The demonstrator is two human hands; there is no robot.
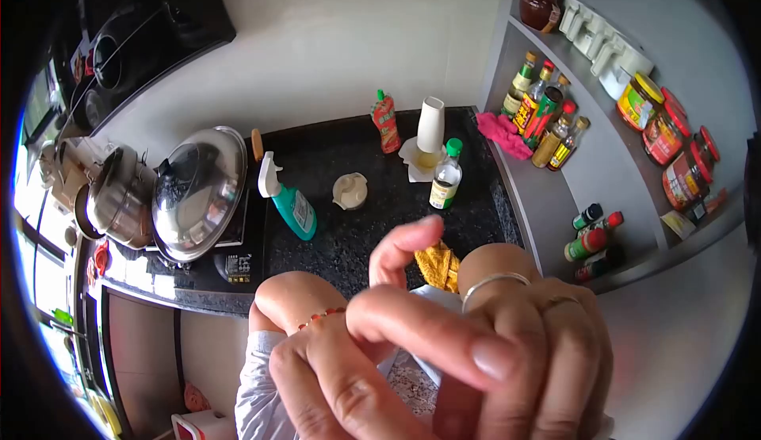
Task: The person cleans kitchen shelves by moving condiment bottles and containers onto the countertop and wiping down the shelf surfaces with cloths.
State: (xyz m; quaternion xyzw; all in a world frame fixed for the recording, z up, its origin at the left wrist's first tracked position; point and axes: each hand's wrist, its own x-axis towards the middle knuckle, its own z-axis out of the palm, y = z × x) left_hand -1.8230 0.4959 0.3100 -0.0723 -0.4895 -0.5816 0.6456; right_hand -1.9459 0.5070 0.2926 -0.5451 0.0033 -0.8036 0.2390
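Both hands are raised very near the camera, large and partly blurred. My left hand [341, 369], with a red-beaded bracelet at the wrist, has its fingers bent toward the bottom edge. My right hand [547, 345] wears a bangle and a ring, its fingers curled downward beside the left. A thumb or finger crosses the gap between them, and another fingertip points up above it. The lower fingertips are out of frame or covered, so anything held is hidden. Behind the hands, a yellow cloth [438, 265] partly shows at the front of the dark counter [317, 135].
A teal spray bottle [295, 208], small white bowl [349, 191], red pouch [386, 127] and green-capped bottle [446, 177] stand on the counter. A large domed lid [198, 190] and steel pot [123, 202] are left. Shelves [626, 95] with jars and bottles rise right.
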